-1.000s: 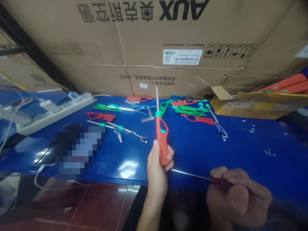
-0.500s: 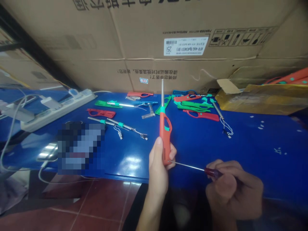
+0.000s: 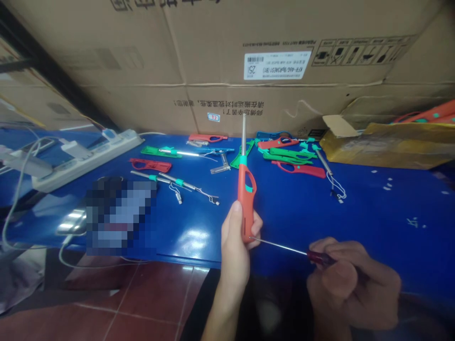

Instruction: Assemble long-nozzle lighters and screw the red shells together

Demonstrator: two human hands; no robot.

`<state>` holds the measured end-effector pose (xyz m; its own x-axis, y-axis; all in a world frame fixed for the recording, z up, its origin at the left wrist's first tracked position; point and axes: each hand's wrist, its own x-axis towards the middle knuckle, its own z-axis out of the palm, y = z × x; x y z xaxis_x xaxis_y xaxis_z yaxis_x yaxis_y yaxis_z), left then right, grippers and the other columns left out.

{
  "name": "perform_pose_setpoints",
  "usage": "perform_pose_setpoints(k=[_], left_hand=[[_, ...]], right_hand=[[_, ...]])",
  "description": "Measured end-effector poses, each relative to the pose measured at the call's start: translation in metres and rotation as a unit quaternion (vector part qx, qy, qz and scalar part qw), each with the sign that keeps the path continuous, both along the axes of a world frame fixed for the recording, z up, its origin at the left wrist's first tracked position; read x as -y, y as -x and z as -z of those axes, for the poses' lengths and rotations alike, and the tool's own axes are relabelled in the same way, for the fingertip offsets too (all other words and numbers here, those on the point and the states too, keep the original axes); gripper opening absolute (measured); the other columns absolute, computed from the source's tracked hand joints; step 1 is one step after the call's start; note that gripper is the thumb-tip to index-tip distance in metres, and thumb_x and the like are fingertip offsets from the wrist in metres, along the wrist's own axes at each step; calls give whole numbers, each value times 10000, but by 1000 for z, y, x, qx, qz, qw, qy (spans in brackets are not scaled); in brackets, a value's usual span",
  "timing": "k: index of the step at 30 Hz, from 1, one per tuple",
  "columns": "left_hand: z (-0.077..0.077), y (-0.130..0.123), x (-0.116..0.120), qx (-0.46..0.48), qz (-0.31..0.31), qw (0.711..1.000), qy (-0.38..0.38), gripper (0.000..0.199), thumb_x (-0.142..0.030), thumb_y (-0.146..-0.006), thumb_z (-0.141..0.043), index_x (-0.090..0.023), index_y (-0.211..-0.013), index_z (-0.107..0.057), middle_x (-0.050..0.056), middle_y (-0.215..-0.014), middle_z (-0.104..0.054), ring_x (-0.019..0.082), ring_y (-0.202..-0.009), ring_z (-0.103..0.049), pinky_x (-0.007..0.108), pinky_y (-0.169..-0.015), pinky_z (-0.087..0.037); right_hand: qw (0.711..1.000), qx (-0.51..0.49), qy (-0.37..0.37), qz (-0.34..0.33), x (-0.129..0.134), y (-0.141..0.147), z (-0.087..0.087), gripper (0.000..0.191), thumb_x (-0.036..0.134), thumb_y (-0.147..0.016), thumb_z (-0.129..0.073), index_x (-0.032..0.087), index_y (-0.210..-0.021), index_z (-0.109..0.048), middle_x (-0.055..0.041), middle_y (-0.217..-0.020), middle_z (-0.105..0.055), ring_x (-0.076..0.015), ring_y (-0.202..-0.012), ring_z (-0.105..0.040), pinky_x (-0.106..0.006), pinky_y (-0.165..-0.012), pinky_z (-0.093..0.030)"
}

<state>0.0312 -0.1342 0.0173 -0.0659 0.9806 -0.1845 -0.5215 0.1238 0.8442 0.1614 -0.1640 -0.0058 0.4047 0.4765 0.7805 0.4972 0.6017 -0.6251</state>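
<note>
In the head view, my left hand point(image 3: 236, 237) is wrapped round the lower handle of an orange gas lighter point(image 3: 246, 199). The lighter points upward, with a green collar and trigger and a long metal barrel. My right hand point(image 3: 355, 284) grips the dark red handle of a screwdriver point(image 3: 284, 246). Its thin shaft runs left, and the tip appears to meet the lighter's lower end. Behind the lighter lie green casing halves point(image 3: 289, 155) and a red casing half point(image 3: 298, 169). Several metal barrels with wires lie to the left, including one with a green collar point(image 3: 179, 183).
A large cardboard box point(image 3: 213, 57) rises behind the blue table point(image 3: 355, 218). A taped carton point(image 3: 377, 147) with orange lighters in it stands at the right. At the left are a white power strip point(image 3: 88, 158), cables and a pixelated patch.
My right hand and the screwdriver handle have shifted slightly right and down in view. The lighter stays in my left hand, with the tip still at its lower end.
</note>
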Motion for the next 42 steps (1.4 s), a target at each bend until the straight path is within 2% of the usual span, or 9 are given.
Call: perform_pose_setpoints(k=[7, 19, 22, 25, 28, 31, 33, 37, 42], left_hand=[[0, 1, 1, 3, 4, 1000, -2, 514, -565, -1005, -452, -164, -682, -459, -38, -603, -384, 49, -463, -250, 202, -424, -133], [-2, -1, 0, -19, -5, 1000, 7, 530, -583, -997, -452, -168, -667, -453, -32, -602, -385, 56, -470, -270, 202, -436, -149], [-1, -2, 1, -43, -11, 999, 13, 510, -592, -989, -466, -169, -704, -479, -31, -614, -405, 66, -491, -289, 192, -446, -193], [1, -3, 2, -67, -11, 998, 14, 500, -614, -978, -480, -173, -745, -516, -26, -629, -432, 79, -516, -327, 185, -460, -250], [2, -4, 3, -83, -19, 996, 8, 493, -617, -979, -482, -174, -771, -545, -23, -644, -439, 86, -529, -335, 184, -463, -272], [2, -4, 3, -99, -28, 995, 7, 466, -593, -992, -467, -178, -798, -553, -23, -659, -444, 87, -529, -335, 187, -458, -266], [1, -4, 3, -100, -28, 995, 8, 459, -589, -994, -463, -184, -791, -535, -26, -661, -445, 86, -525, -334, 187, -457, -261], [1, -5, 3, -106, -14, 994, 8, 475, -607, -992, -460, -187, -777, -510, -25, -667, -443, 84, -532, -340, 182, -469, -274], [1, -5, 2, -119, 0, 993, 22, 469, -630, -967, -503, -185, -828, -553, -25, -670, -442, 84, -541, -342, 171, -465, -274]], right_hand=[[1000, 14, -21, 6, -1, -1, 4, 193, 261, -942, -646, 175, -776, -597, 18, -622, -572, -150, -527, -593, -327, -441, -519], [998, 45, 29, -34, 6, -4, -3, 204, 305, -928, -683, 198, -768, -616, 11, -619, -593, -154, -492, -598, -340, -427, -516], [998, 24, 22, -57, 6, -4, -3, 109, 161, -840, -760, 196, -877, -664, 22, -645, -614, -147, -504, -589, -335, -444, -516], [998, 4, -4, -66, 4, -4, 0, 324, 38, -747, -801, 186, -1019, -707, 26, -687, -624, -135, -536, -571, -319, -465, -501], [995, 7, -2, -104, 2, -3, 2, 365, 198, -851, -769, 210, -1207, -688, -26, -842, -673, -184, -698, -651, -351, -548, -557], [985, -23, 32, -167, 2, 0, -1, 384, 299, -1039, -479, 276, -1413, -564, -75, -1029, -702, -231, -880, -706, -404, -617, -613], [984, -50, 47, -164, 3, 3, -3, 426, 210, -1048, -418, 285, -1450, -537, -72, -1048, -721, -223, -904, -719, -411, -658, -630], [982, -90, 43, -160, 3, 6, -6, 589, 74, -955, -571, 301, -1494, -496, -26, -981, -745, -174, -762, -715, -352, -611, -626], [970, -127, 65, -198, 6, 6, -8, 457, 179, -1046, -423, 344, -1455, -542, -66, -1123, -720, -186, -758, -715, -354, -506, -594]])
